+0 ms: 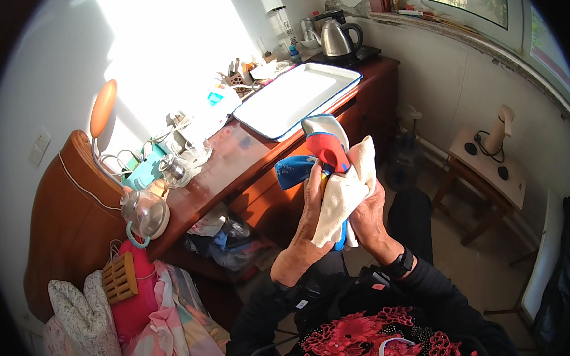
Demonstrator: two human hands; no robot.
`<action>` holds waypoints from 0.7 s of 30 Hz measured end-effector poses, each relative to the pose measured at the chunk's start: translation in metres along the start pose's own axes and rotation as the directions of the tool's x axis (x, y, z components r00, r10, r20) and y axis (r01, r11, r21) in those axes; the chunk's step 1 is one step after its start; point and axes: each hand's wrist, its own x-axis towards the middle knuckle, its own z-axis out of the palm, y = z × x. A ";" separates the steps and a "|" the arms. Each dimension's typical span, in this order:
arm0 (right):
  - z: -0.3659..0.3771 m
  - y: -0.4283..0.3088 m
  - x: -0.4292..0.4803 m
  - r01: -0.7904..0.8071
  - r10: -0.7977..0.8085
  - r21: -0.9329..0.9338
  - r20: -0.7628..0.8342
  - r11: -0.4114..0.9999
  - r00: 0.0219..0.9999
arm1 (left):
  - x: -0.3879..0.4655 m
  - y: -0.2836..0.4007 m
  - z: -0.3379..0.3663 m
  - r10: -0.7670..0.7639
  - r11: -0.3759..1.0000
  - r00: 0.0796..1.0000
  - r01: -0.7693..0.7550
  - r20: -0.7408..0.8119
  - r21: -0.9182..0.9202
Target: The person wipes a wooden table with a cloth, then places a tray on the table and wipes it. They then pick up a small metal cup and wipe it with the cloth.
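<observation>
Both hands hold a bundle of cloth in front of the body, over the floor by the desk's front edge. My left hand (307, 225) grips its left side, the fingers along a blue piece (292, 171) that bears writing. Around the right side closes my right hand (370, 219), partly under a cream towelling cloth (347, 191). A red piece (326, 148) and a pale, blue-edged piece (328, 124) stick up at the top. How the pieces join is hidden by the folds and fingers.
A white enamel tray (265, 130) lies on the wooden desk (216, 182). Behind it stands a steel kettle (338, 40). A glass teapot (145, 213) sits near the desk's left end. At right is a wooden stool (493, 185); bedding (159, 327) lies at lower left.
</observation>
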 end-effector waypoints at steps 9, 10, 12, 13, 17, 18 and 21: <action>-0.024 -0.010 0.032 -0.453 0.493 0.712 0.171 0.536 0.853 | 0.018 0.028 -0.029 -0.361 0.693 0.932 0.292 0.033 -0.659; -0.026 -0.016 0.041 -0.488 0.546 0.659 0.138 0.572 0.826 | 0.022 0.027 -0.035 -0.331 0.728 0.943 0.275 0.029 -0.629; -0.029 -0.028 0.039 -0.512 0.582 0.581 0.081 0.632 0.809 | 0.025 0.026 -0.044 -0.210 0.944 0.976 0.216 0.052 -0.248; -0.028 -0.032 0.035 -0.505 0.587 0.470 -0.036 0.724 0.808 | 0.025 0.026 -0.046 -0.127 0.985 0.991 0.132 0.052 -0.114; -0.004 -0.020 0.013 -0.327 0.319 0.154 0.075 0.932 0.945 | 0.023 0.023 -0.036 -0.012 0.991 0.992 -0.006 0.127 0.137; -0.001 -0.016 0.008 -0.325 0.275 0.281 0.203 0.903 0.940 | 0.023 0.022 -0.035 -0.009 0.997 0.994 0.001 0.110 0.071; 0.005 -0.003 0.004 -0.214 0.194 0.228 0.108 0.950 0.975 | 0.018 0.020 -0.033 -0.035 0.999 0.996 0.034 0.078 0.003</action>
